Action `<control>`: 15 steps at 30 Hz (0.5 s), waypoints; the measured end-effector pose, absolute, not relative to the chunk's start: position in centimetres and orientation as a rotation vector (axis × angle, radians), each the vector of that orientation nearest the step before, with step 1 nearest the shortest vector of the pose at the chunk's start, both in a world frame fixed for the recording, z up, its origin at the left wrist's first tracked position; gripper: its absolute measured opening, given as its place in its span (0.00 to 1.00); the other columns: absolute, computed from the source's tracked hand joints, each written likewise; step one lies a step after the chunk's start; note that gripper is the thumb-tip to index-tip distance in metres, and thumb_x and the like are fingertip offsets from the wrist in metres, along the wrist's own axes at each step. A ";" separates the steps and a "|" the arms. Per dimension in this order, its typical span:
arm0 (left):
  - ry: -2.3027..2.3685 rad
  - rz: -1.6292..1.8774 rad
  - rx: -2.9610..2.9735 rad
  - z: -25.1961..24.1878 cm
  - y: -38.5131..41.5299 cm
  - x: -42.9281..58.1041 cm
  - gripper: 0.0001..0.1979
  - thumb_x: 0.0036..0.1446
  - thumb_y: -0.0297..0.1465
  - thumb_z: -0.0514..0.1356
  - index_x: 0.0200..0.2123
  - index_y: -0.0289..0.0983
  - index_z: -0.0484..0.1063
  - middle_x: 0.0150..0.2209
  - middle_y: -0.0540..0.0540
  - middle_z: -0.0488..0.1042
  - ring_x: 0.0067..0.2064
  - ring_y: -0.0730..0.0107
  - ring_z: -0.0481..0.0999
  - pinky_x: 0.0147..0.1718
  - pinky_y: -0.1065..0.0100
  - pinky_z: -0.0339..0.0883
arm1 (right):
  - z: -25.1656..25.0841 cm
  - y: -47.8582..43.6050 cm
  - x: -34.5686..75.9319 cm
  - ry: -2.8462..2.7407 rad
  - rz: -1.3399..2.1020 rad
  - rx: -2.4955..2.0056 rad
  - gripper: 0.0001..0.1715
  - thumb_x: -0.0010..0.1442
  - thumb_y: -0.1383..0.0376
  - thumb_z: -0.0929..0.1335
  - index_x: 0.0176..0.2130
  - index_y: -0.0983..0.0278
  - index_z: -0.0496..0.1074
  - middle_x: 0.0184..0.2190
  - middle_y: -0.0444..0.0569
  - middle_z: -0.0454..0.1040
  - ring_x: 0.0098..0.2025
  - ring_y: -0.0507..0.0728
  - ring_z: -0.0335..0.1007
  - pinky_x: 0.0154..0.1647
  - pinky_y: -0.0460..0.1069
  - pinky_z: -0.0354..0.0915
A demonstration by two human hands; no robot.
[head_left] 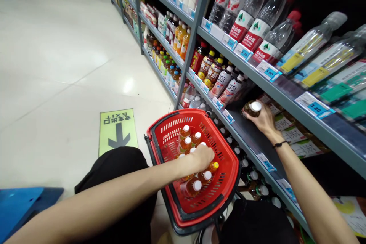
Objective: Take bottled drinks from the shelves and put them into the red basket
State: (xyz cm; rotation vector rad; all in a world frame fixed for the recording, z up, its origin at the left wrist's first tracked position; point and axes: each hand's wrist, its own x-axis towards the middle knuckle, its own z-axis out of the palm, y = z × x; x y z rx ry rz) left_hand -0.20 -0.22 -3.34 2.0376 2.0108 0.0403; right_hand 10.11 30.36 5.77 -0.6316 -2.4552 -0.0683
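My right hand (264, 118) reaches into the shelf, its fingers wrapped round a dark drink bottle (248, 111) with a white cap. The bottle is just above the bare front part of the shelf board. My left hand (202, 158) is down inside a red shopping basket (228, 194), fingers curled and closed. What its fingers hold, if anything, is hidden under the hand. Around it in the basket stand several amber drink bottles (185, 132) with white caps and one with a yellow cap (215, 165).
Shelving (188, 51) runs along the right, with large water bottles (261, 32) above and tea bottles (225, 80) below. Several cartons (297, 133) lie behind my right hand. A green exit sign (117, 131) is on the floor at left. A blue object (21, 209) sits at lower left.
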 end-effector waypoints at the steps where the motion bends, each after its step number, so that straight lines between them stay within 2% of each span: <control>1: 2.015 0.069 2.070 -2.7 -0.1 -0.6 0.14 0.63 0.18 0.54 0.45 0.28 0.79 0.40 0.31 0.82 0.43 0.49 0.84 0.38 0.58 0.75 | 5.5 29.8 10.6 -2.428 -0.088 -0.578 0.46 0.58 0.41 0.73 0.61 0.70 0.71 0.54 0.67 0.78 0.55 0.72 0.75 0.57 0.65 0.71; 3: 2.027 0.121 2.120 -1.7 0.0 -1.4 0.15 0.67 0.20 0.51 0.48 0.27 0.77 0.40 0.31 0.82 0.44 0.48 0.84 0.39 0.56 0.75 | 5.2 28.4 11.5 -2.349 -0.122 -0.487 0.46 0.60 0.40 0.72 0.61 0.71 0.71 0.52 0.67 0.79 0.54 0.71 0.76 0.56 0.65 0.73; 6: 2.046 0.198 2.168 -0.8 -0.1 -1.9 0.15 0.69 0.23 0.49 0.49 0.27 0.75 0.41 0.32 0.81 0.45 0.48 0.83 0.44 0.52 0.75 | 5.8 25.7 12.4 -2.287 -0.214 -0.335 0.43 0.62 0.46 0.75 0.64 0.71 0.69 0.52 0.66 0.79 0.53 0.70 0.77 0.55 0.64 0.74; 9: 2.100 0.519 2.209 0.1 -0.4 -2.2 0.18 0.70 0.27 0.51 0.58 0.25 0.68 0.53 0.29 0.76 0.56 0.46 0.78 0.52 0.50 0.74 | 7.6 22.2 13.2 -2.274 -0.332 -0.187 0.44 0.59 0.54 0.79 0.66 0.69 0.67 0.53 0.66 0.79 0.53 0.70 0.78 0.53 0.64 0.76; 12: 2.084 1.025 2.121 1.1 -0.4 -2.4 0.34 0.67 0.35 0.60 0.69 0.28 0.53 0.65 0.28 0.65 0.67 0.46 0.67 0.62 0.50 0.69 | 9.1 18.4 14.0 -2.202 -0.274 -0.172 0.47 0.53 0.57 0.82 0.66 0.66 0.69 0.52 0.63 0.80 0.51 0.70 0.79 0.53 0.63 0.77; 15: 1.985 1.312 1.993 1.9 0.0 -2.6 0.50 0.58 0.45 0.70 0.72 0.31 0.46 0.70 0.27 0.58 0.73 0.44 0.58 0.70 0.46 0.61 | 9.2 15.0 14.5 -2.171 0.057 -0.353 0.45 0.51 0.58 0.83 0.64 0.65 0.72 0.54 0.61 0.80 0.51 0.70 0.80 0.55 0.64 0.77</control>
